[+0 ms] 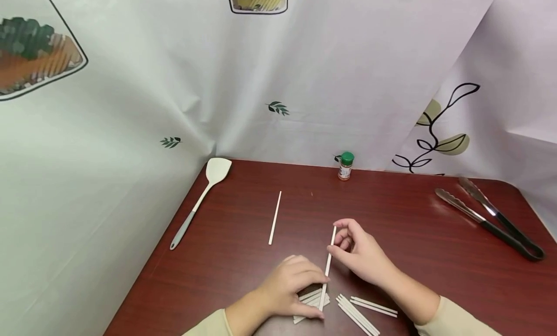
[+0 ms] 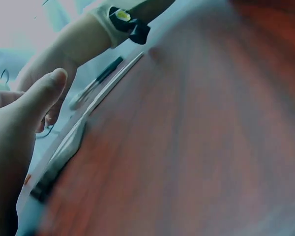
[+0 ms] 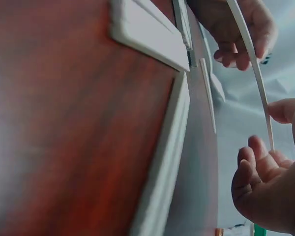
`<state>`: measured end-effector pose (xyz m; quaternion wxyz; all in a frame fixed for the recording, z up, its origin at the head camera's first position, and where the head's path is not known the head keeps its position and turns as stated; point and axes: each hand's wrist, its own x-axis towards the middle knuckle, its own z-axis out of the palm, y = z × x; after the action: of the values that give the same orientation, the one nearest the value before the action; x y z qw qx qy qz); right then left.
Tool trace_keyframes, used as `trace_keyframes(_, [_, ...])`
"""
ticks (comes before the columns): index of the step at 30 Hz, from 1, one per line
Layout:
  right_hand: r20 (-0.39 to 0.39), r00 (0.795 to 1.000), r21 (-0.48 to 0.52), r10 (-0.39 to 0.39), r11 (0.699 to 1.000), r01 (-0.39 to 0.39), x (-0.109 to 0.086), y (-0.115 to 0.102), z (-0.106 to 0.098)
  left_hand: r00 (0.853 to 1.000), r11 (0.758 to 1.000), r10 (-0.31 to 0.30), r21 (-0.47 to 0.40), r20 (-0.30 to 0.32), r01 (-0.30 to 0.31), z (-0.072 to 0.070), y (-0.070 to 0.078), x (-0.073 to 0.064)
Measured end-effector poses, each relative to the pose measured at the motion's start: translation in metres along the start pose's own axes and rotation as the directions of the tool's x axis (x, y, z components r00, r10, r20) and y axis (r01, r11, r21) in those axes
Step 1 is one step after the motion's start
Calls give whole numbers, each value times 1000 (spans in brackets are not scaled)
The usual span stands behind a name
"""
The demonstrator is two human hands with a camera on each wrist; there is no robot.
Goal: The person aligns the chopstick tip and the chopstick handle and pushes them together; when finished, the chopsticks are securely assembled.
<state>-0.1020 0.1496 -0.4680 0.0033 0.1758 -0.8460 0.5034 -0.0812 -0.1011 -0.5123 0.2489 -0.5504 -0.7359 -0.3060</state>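
Observation:
A slim white chopstick (image 1: 329, 262) is held at a slant above the table, between both hands. My right hand (image 1: 363, 254) pinches its far end with thumb and fingers. My left hand (image 1: 291, 285) holds its near end, fingers curled, thumb by the tip. Below the left hand lies a small pile of white chopsticks (image 1: 310, 297), partly hidden by it. In the right wrist view the chopstick (image 3: 255, 69) runs from the left hand (image 3: 238, 32) to the right hand (image 3: 270, 191). The left wrist view shows the left thumb (image 2: 46, 91), but not the chopstick clearly.
Near the right forearm lie a bunch of chopsticks (image 1: 357, 316) and a small pair (image 1: 374, 307). One chopstick (image 1: 275, 219) lies alone farther off. A white spatula (image 1: 197, 200) lies left, a green-capped spice jar (image 1: 345, 168) stands at the back, and tongs (image 1: 491, 215) lie right.

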Motion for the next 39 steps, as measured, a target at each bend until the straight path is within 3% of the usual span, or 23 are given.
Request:
trace_keyframes(9, [0, 1000, -100, -27, 995, 27, 50, 6, 15, 995, 995, -100, 4, 16, 100, -13, -30, -10])
trace_keyframes(13, [10, 999, -173, -45, 984, 46, 66, 8, 24, 986, 986, -162, 42, 48, 160, -16, -38, -14])
trace_keyframes(16, [29, 998, -227, -53, 972, 58, 75, 6, 31, 983, 982, -173, 82, 68, 168, -19, -42, -17])
trace_keyframes(22, [41, 999, -312, 26, 950, -12, 95, -4, 44, 981, 979, -163, 139, 102, 148, -26, -55, -21])
trace_keyframes(28, [17, 997, -366, 77, 928, -66, 118, 1, 55, 966, 966, -232, 146, 115, 215, -36, -66, -29])
trace_keyframes(39, [88, 990, -366, 107, 928, -68, 128, 16, 65, 942, 947, -310, 121, 128, 296, -38, -73, -40])
